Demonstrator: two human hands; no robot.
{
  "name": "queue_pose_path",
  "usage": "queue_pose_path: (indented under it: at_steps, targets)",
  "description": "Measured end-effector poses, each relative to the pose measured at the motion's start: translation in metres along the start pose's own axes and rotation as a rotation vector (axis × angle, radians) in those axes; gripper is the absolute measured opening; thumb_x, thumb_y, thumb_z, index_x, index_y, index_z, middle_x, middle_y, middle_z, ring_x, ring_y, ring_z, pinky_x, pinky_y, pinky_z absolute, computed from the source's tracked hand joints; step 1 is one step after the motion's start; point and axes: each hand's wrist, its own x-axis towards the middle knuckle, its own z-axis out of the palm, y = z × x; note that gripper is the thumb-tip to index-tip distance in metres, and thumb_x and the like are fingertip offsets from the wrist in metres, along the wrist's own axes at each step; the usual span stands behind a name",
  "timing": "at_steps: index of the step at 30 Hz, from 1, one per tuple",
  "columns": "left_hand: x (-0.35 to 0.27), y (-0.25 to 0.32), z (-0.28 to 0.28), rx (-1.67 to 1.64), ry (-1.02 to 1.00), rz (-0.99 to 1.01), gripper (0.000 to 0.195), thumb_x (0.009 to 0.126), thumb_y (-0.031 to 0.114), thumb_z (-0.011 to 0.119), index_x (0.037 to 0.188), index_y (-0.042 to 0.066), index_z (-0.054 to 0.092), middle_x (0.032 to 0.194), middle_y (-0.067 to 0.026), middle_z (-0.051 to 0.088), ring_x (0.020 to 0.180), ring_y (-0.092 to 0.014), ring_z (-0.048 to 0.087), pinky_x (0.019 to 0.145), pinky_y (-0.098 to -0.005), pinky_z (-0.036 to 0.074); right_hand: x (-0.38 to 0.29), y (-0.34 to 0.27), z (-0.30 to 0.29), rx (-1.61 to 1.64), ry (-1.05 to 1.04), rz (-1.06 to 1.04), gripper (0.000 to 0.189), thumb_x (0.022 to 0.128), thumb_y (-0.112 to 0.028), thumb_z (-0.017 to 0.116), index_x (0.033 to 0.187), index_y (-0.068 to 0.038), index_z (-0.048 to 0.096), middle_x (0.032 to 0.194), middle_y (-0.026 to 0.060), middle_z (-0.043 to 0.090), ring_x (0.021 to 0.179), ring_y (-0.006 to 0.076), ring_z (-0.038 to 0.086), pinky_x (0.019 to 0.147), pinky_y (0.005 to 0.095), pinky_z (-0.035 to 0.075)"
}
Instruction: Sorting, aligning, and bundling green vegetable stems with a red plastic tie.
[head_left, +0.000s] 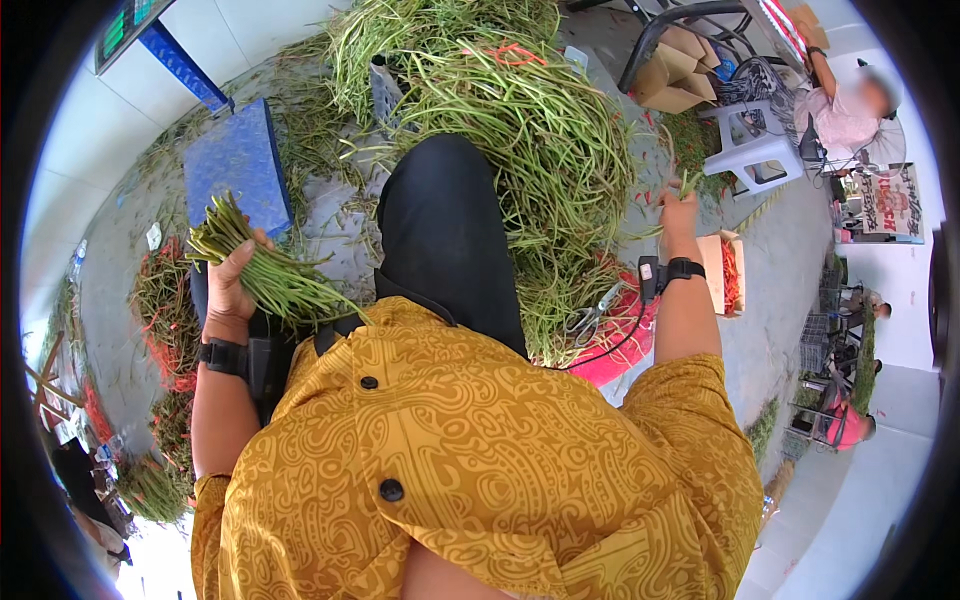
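My left hand (234, 279) is wrapped around a thick bundle of green vegetable stems (274, 277), their cut ends pointing up and away. Out to the right, my right hand (679, 216) grips a few short green stems (686, 184). Between the hands, beyond my knee, lies a large heap of long loose green stems (532, 142). A pair of scissors (594, 315) rests at the heap's near right edge, by a pink-red sheet or sack (611, 356). Near my right wrist stands a cardboard box (711, 271) holding red ties (730, 276).
A blue platform scale (236, 165) stands at the far left. Bundled stems with red netting or ties (161, 315) lie on the left floor. White plastic stool (754, 146), cartons (673, 79) and a seated person (844, 112) are at the right. Other people (847, 424) sit farther off.
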Motion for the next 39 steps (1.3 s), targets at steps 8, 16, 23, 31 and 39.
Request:
queue_pose_path:
  at_steps: [8, 16, 23, 31, 39]
  targets:
    - [-0.001, 0.001, 0.000, 0.014, 0.006, 0.006, 0.040, 0.072, 0.005, 0.066, 0.109, 0.005, 0.048, 0.088, -0.0095, 0.058, 0.081, -0.022, 0.057, 0.072, -0.0358, 0.050, -0.007, -0.018, -0.036, 0.217, -0.163, 0.253, 0.016, 0.077, -0.007, 0.059, 0.093, -0.004, 0.062, 0.070, 0.0058, 0.062, 0.042, 0.0075, 0.043, 0.037, 0.0232, 0.029]
    - [0.001, 0.001, -0.001, 0.020, -0.002, 0.008, 0.040, 0.072, 0.005, 0.066, 0.108, 0.005, 0.048, 0.088, -0.0090, 0.058, 0.081, -0.021, 0.057, 0.073, -0.0352, 0.050, -0.011, 0.009, -0.035, -0.777, -0.138, -0.053, 0.037, 0.074, -0.034, 0.064, 0.067, 0.002, 0.062, 0.058, 0.0135, 0.060, 0.054, 0.0268, 0.058, 0.055, 0.0372, 0.044]
    - [0.003, 0.000, 0.002, 0.016, -0.024, 0.006, 0.040, 0.073, 0.006, 0.066, 0.108, 0.005, 0.048, 0.088, -0.0092, 0.058, 0.081, -0.021, 0.057, 0.073, -0.0356, 0.050, -0.028, 0.017, 0.004, -0.537, -0.252, -0.005, 0.038, 0.078, -0.035, 0.061, 0.072, 0.003, 0.060, 0.059, 0.0133, 0.058, 0.056, 0.0247, 0.055, 0.055, 0.0365, 0.042]
    - [0.001, 0.001, 0.001, 0.014, -0.037, 0.015, 0.039, 0.073, 0.005, 0.065, 0.108, 0.004, 0.048, 0.087, -0.0095, 0.058, 0.081, -0.022, 0.057, 0.071, -0.0363, 0.051, -0.058, -0.035, 0.082, -0.006, -0.101, 0.158, 0.025, 0.082, -0.021, 0.057, 0.091, 0.002, 0.060, 0.069, 0.0133, 0.064, 0.063, 0.0209, 0.058, 0.056, 0.0357, 0.042]
    - [0.001, 0.001, 0.001, 0.010, -0.022, 0.013, 0.041, 0.073, 0.004, 0.065, 0.110, 0.003, 0.047, 0.087, -0.0095, 0.058, 0.080, -0.022, 0.058, 0.071, -0.0362, 0.051, -0.040, -0.033, 0.082, -0.030, 0.074, 0.170, 0.023, 0.079, -0.018, 0.060, 0.089, 0.002, 0.062, 0.072, 0.0094, 0.065, 0.060, 0.0170, 0.056, 0.057, 0.0321, 0.042]
